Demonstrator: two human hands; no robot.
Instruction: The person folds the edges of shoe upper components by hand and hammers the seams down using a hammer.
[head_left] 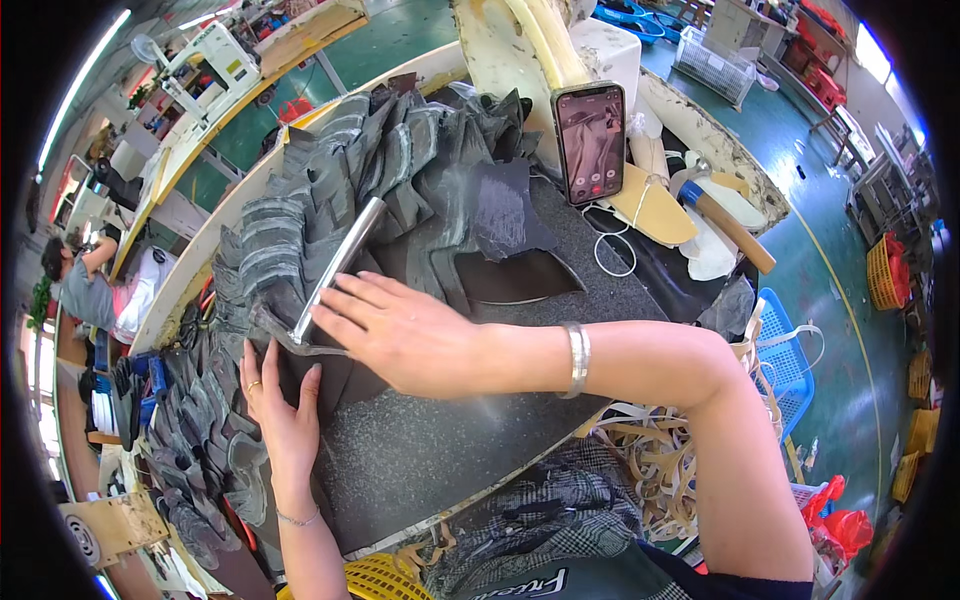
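Observation:
My right hand (405, 335) reaches across the work table with its fingers over a shiny metal rod (345, 260); the thumb is hidden underneath. The rod slants across the dark pieces, its lower end against the curled edge of a dark grey leather-like piece (290, 325). Below that edge is my left hand (282, 410), its fingers and thumb apart, fingertips touching or close to the piece. Overlapping rows of similar dark cut pieces (270, 245) lie beyond and to the left. A dark, speckled work surface (420, 450) shows under my right forearm.
At the far side, a phone (590, 145) stands upright against a white post. A wooden-handled hammer (730, 225) and yellow flat pieces (655, 205) lie right of it. Pale strips (650, 465) hang by a blue basket (785, 365). Another person (85, 290) is at the left.

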